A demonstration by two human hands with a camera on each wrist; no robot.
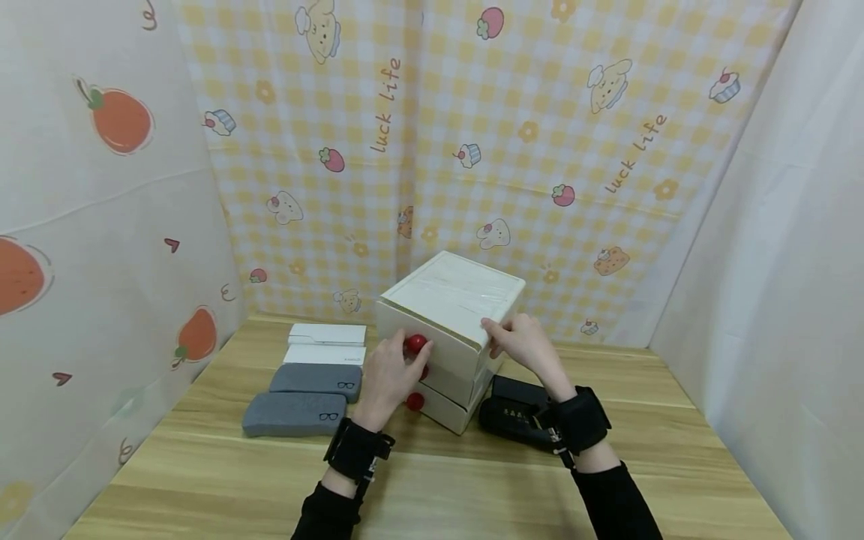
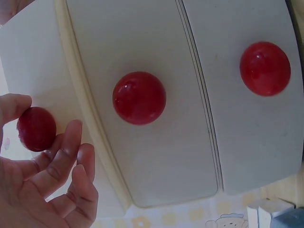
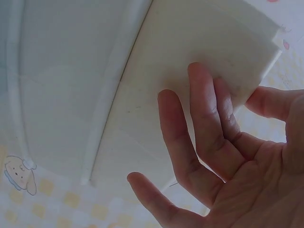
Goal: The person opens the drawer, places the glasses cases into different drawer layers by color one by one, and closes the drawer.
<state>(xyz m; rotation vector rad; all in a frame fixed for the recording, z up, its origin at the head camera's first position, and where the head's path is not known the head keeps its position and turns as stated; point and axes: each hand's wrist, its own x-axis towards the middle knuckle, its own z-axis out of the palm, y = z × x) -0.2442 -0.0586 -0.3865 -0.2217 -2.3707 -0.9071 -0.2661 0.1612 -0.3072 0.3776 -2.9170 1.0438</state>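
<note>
Yellow-checked curtain (image 1: 439,112) hangs beyond the grip, with a pale printed sheet (image 1: 101,225) off to its left. Below the grip spreads a wood-grain table (image 1: 472,495).

Just behind the grip stands the white drawer box (image 1: 459,292), set at an angle; how far its top drawer is out, I cannot tell. A hard tug on the front could drag or twist the whole box, since it seems light. Black cases (image 1: 506,421) lie right of the grip, near the box's side, and would likely be bumped if it swung that way. Grey cases (image 1: 297,414) and white cartons (image 1: 327,354) lie left of it.

The right hand (image 1: 529,349) rests its spread fingers along the box's side, thumb at the edge; resting so lightly, it might slip. The left hand (image 1: 388,379) pinches the top red knob (image 1: 415,343), whose smooth, round surface could slide free. Two more knobs (image 2: 139,98) sit below the grip.
</note>
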